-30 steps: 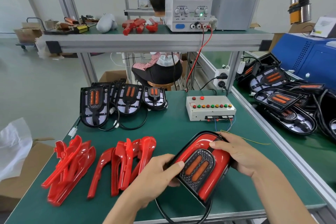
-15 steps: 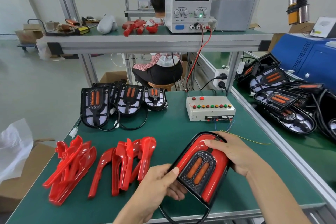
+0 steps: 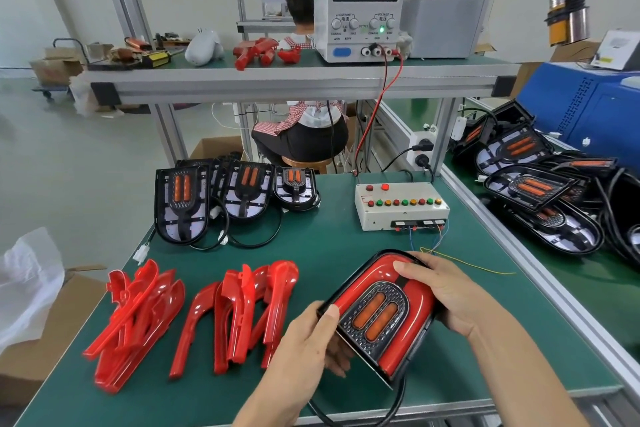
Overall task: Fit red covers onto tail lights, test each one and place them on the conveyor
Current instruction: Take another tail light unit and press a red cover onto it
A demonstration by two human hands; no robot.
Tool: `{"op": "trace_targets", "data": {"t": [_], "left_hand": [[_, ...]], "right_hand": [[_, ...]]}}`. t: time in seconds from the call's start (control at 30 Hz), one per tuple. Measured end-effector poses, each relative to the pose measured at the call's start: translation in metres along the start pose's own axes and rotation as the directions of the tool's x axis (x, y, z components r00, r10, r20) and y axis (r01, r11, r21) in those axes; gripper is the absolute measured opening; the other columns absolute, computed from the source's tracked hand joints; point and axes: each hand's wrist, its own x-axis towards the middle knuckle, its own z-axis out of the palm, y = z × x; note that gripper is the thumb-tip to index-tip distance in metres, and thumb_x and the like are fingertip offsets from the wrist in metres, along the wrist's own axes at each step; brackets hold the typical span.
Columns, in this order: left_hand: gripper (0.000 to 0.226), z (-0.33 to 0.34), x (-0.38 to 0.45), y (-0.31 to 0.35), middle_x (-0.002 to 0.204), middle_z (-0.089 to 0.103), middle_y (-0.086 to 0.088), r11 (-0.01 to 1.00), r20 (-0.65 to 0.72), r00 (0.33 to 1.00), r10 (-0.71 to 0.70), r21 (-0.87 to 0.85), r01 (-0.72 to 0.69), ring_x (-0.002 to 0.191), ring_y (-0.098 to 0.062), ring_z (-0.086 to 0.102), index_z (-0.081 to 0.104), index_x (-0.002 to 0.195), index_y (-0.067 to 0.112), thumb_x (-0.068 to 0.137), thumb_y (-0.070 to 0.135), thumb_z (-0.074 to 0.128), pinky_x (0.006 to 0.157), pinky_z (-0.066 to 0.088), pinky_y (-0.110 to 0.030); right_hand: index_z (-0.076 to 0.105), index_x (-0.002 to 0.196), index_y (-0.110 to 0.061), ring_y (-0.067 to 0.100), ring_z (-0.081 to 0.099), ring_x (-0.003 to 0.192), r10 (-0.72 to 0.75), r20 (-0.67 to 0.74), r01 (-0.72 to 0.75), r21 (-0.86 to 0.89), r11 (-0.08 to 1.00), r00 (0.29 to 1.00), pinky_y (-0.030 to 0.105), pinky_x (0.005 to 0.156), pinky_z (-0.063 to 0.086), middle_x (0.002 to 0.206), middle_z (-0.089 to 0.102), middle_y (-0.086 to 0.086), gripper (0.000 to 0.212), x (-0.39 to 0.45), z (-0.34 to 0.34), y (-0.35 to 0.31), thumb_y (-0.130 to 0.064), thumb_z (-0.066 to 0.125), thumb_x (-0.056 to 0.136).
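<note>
The tail light (image 3: pixel 377 315) sits at the near right of the green table (image 3: pixel 322 246), tilted, with its rounded end pointing far and right. A red cover (image 3: pixel 412 291) is seated around its dark centre panel, which carries two orange strips. A black cable (image 3: pixel 388 406) loops from its near edge over the table's front edge.

The left hand (image 3: pixel 308 347) grips the near left edge of the tail light, thumb on top of the rim and fingers curled underneath. The right hand (image 3: pixel 446 291) grips the far right end, fingers lying across the red cover and palm wrapped around the side.

Left of the tail light, loose red covers (image 3: pixel 242 312) lie in two heaps on the table. At the far left of the table, three uncovered tail lights (image 3: pixel 239 194) stand propped upright in a row, cables coiled in front of them. At the far right of the table stands a white test box (image 3: pixel 398 211) with a row of coloured buttons; thin wires run from its near face.

On the shelf (image 3: pixel 277 80) above, a power supply (image 3: pixel 363 10) reads 0.000 and 12.00. To the right, the conveyor (image 3: pixel 571 274) holds a pile of black tail lights (image 3: pixel 540 198).
</note>
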Motion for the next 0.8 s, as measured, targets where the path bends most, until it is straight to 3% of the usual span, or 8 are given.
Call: {"op": "trace_targets", "data": {"t": [0.17, 0.27, 0.43, 0.5, 0.57, 0.67, 0.73, 0.8], "left_hand": [[0.031, 0.004, -0.002, -0.006, 0.072, 0.068, -0.01, 1.0, -0.04, 0.999, 0.017, -0.018, -0.017, 0.065, -0.022, 0.059, 0.066, 0.109, 0.01, 0.109, 0.03, 0.043, 0.062, 0.047, -0.033], [0.03, 0.005, -0.001, -0.007, 0.074, 0.068, -0.013, 0.999, -0.058, 0.998, 0.004, -0.05, -0.007, 0.066, -0.025, 0.061, 0.066, 0.111, 0.01, 0.109, 0.028, 0.043, 0.062, 0.049, -0.035], [0.032, 0.005, -0.002, -0.008, 0.076, 0.069, -0.012, 0.999, -0.052, 0.998, 0.034, -0.017, -0.035, 0.068, -0.025, 0.064, 0.066, 0.113, 0.014, 0.109, 0.035, 0.042, 0.066, 0.052, -0.035], [0.032, 0.005, -0.002, -0.008, 0.075, 0.069, -0.012, 0.998, -0.073, 0.997, 0.04, -0.043, -0.043, 0.067, -0.025, 0.063, 0.066, 0.112, 0.012, 0.108, 0.035, 0.044, 0.064, 0.051, -0.034], [0.036, 0.007, 0.0, -0.008, 0.071, 0.066, -0.014, 0.992, -0.131, 0.991, 0.022, -0.118, -0.038, 0.063, -0.025, 0.06, 0.068, 0.107, 0.006, 0.104, 0.036, 0.048, 0.059, 0.048, -0.035], [0.037, 0.009, 0.002, -0.004, 0.066, 0.062, -0.02, 0.94, -0.235, 0.971, -0.036, -0.337, -0.046, 0.054, -0.026, 0.056, 0.069, 0.099, -0.002, 0.103, 0.029, 0.048, 0.05, 0.044, -0.034], [0.037, 0.006, 0.002, 0.001, 0.068, 0.064, -0.022, 0.906, -0.27, 0.962, -0.043, -0.417, -0.076, 0.055, -0.026, 0.058, 0.069, 0.103, -0.003, 0.106, 0.025, 0.045, 0.051, 0.045, -0.034], [0.037, 0.004, 0.001, 0.004, 0.071, 0.066, -0.024, 0.885, -0.294, 0.956, -0.027, -0.452, -0.113, 0.058, -0.026, 0.062, 0.066, 0.108, -0.004, 0.108, 0.024, 0.041, 0.056, 0.048, -0.036]], "right_hand": [[0.069, 0.115, -0.014, 0.03, 0.077, 0.083, 0.009, -0.017, -0.009, -0.021, 1.0, 1.0, 0.036, 0.065, 0.062, 0.099, 0.078, 0.015, 0.047, -0.002, 0.002, -0.002, -0.026, 0.08, 0.07], [0.072, 0.112, -0.015, 0.031, 0.075, 0.086, 0.009, -0.052, -0.011, -0.029, 1.0, 0.999, 0.04, 0.073, 0.062, 0.101, 0.077, 0.015, 0.034, 0.0, 0.004, -0.003, -0.035, 0.075, 0.085], [0.072, 0.11, -0.014, 0.027, 0.076, 0.074, 0.019, -0.146, -0.029, -0.066, 0.997, 0.989, 0.035, 0.064, 0.06, 0.091, 0.078, 0.014, 0.022, 0.001, 0.009, -0.008, -0.03, 0.069, 0.095], [0.073, 0.107, -0.014, 0.027, 0.075, 0.071, 0.04, -0.189, -0.053, -0.063, 0.997, 0.981, 0.037, 0.068, 0.059, 0.089, 0.078, 0.014, 0.028, 0.0, 0.013, -0.009, -0.039, 0.063, 0.098], [0.074, 0.104, -0.015, 0.027, 0.074, 0.072, 0.086, -0.178, -0.078, 0.05, 0.996, 0.98, 0.038, 0.071, 0.059, 0.089, 0.077, 0.014, 0.05, -0.001, 0.014, -0.011, -0.058, 0.049, 0.099], [0.07, 0.11, -0.014, 0.018, 0.069, 0.061, 0.014, -0.215, 0.024, 0.173, 0.985, 0.977, 0.031, 0.054, 0.056, 0.085, 0.074, 0.006, 0.053, -0.004, 0.008, -0.015, -0.057, 0.041, 0.103], [0.071, 0.104, -0.011, 0.016, 0.07, 0.056, -0.134, -0.38, 0.14, -0.013, 0.99, 0.915, 0.031, 0.054, 0.057, 0.08, 0.075, 0.003, 0.035, -0.01, -0.001, -0.009, -0.037, 0.047, 0.106], [0.072, 0.091, -0.016, 0.017, 0.07, 0.057, -0.311, -0.457, 0.112, -0.411, 0.905, 0.833, 0.036, 0.061, 0.06, 0.07, 0.074, -0.001, 0.024, -0.017, -0.008, 0.004, -0.026, 0.053, 0.102]]}}
